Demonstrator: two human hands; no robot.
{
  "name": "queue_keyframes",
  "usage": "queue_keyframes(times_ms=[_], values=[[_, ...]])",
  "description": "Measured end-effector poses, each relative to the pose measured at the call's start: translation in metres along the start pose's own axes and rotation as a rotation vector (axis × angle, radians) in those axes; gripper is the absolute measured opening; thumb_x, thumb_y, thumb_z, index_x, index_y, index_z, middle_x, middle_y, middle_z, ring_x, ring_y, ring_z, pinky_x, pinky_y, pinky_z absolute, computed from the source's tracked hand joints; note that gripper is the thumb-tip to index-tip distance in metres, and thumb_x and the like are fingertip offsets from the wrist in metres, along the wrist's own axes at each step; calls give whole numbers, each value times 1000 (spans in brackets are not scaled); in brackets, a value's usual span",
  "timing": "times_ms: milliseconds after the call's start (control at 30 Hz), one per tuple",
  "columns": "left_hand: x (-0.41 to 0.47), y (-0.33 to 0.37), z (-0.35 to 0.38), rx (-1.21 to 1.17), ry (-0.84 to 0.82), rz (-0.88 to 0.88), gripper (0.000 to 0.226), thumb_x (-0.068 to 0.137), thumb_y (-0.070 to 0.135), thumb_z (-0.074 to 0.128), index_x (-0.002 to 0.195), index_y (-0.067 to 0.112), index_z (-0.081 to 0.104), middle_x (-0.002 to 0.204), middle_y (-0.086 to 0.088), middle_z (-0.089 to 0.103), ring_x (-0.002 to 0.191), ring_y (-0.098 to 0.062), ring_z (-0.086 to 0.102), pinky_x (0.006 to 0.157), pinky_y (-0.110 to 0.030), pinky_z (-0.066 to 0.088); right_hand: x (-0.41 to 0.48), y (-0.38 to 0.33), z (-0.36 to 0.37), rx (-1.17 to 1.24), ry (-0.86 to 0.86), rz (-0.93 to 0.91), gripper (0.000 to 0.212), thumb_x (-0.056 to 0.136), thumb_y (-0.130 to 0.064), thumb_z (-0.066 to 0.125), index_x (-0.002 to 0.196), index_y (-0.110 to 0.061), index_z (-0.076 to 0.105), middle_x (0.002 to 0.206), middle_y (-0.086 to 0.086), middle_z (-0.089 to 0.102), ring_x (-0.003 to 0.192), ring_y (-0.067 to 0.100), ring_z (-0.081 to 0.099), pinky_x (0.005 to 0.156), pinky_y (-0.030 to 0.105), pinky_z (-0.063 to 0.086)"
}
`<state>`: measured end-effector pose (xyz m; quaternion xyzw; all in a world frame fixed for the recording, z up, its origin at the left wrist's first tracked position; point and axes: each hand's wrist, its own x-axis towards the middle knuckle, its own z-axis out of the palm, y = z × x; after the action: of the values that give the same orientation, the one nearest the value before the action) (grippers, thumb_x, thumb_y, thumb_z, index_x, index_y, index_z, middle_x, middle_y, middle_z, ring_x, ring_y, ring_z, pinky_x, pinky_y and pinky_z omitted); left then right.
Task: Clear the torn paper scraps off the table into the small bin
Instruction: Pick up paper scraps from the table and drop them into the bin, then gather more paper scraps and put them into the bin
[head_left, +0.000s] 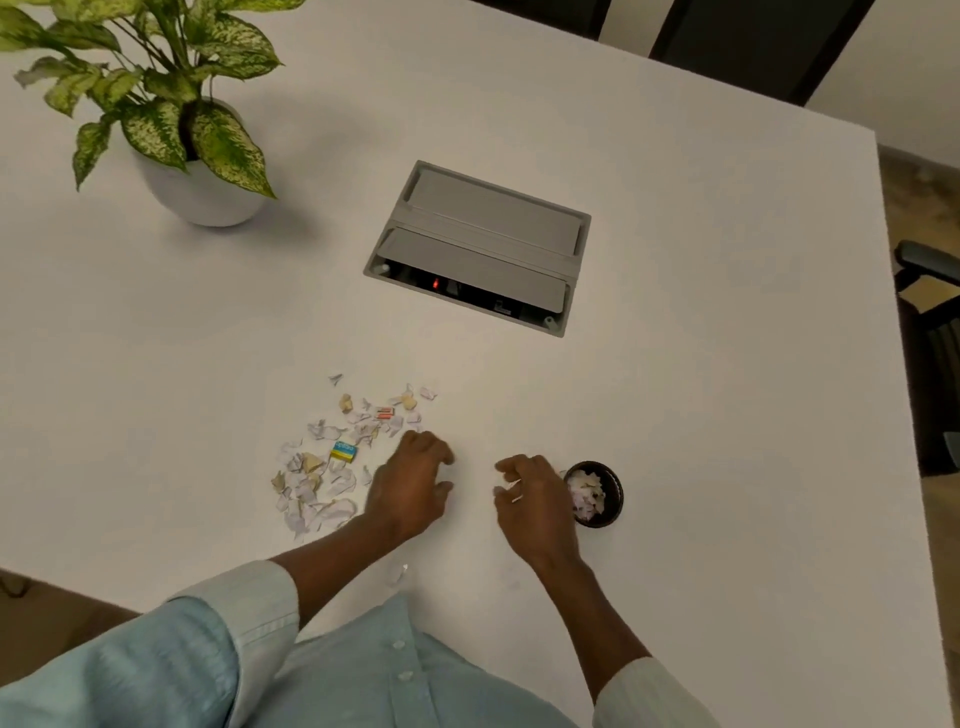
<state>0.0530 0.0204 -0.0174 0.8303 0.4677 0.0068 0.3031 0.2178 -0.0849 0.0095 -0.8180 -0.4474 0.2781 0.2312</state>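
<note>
Torn paper scraps, white and tan with a blue-yellow piece and a small red one, lie scattered on the white table. My left hand rests palm down at the right edge of the pile, fingers curled over the table. My right hand hovers just left of the small dark round bin, with small scraps pinched in its fingers. The bin holds several scraps. One stray scrap lies near the table's front edge.
A grey cable box is set into the table behind the scraps. A potted plant in a white pot stands at the back left. The table's right edge runs past dark chairs.
</note>
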Motion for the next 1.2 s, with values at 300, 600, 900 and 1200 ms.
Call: queue_keyframes(times_ms=[300,600,900,1200], values=[[-9,-76,6,216,-210,-12,106,83,43,81,161,19,13,171,-3,7,157,-29,14,105,-44,54,-25,26,68,-246,-381,78,71,87,-40,73,145,-27,35,136,2,44,121,23,55,97,40,52],[2,-87,16,250,-221,41,113,83,39,82,163,18,5,172,-10,2,158,-36,7,119,-46,37,26,-5,93,-112,-302,23,104,68,-44,90,150,-22,29,137,3,35,120,22,54,96,36,55],[13,-81,8,163,-214,141,51,99,20,63,146,20,43,153,-9,34,136,-25,36,94,-33,53,74,-27,102,-235,-355,-88,80,70,-36,91,136,-19,48,132,4,38,115,20,56,93,33,57],[10,-74,12,138,-146,132,18,101,8,50,112,14,62,114,-7,58,106,-22,50,78,-31,42,62,-22,103,-230,-375,-175,12,93,-26,69,100,-17,69,104,4,58,96,23,60,83,36,52]])
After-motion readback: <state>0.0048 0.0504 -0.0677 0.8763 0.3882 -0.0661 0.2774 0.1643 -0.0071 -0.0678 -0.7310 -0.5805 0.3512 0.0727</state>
